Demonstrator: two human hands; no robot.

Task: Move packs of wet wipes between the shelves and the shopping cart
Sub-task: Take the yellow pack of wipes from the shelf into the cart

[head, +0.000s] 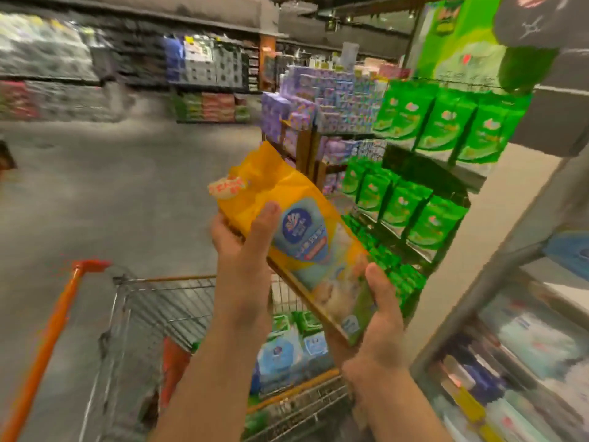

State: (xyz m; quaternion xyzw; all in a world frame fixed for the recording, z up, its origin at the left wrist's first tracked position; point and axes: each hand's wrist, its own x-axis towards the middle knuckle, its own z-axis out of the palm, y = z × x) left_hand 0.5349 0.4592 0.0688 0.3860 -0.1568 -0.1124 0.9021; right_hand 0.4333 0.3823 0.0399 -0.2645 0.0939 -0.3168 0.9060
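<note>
Two bare hands held one yellow pack of wet wipes (299, 237) aloft above a shopping cart (178, 301) in a supermarket aisle. The left hand (245, 237) took the pack's upper half, its grip curled round the edge with the thumb laid flat across the printed face beside a blue oval label. The right hand (379, 317) took the lower end, grip closed round the bottom corner, thumb pressed on the front and fingers tucked beneath. Both forearms rose from the lower edge of the view, the pack tilted between them, its crimped top pointing up and to the left.

Beneath the pack, the wire cart with its orange handle (47, 339) carried blue packs (280, 358) and green packs (306, 320); at least two of each showed, though blur made a firm count hard.

To the right stood a display rack (446, 173) of green wipe packs (443, 129), four across the upper row and about four across the next, with more below. A grey shelf unit (497, 269) at the far right held pale packs (541, 342). Purple packs (322, 94) were stacked behind the rack.
</note>
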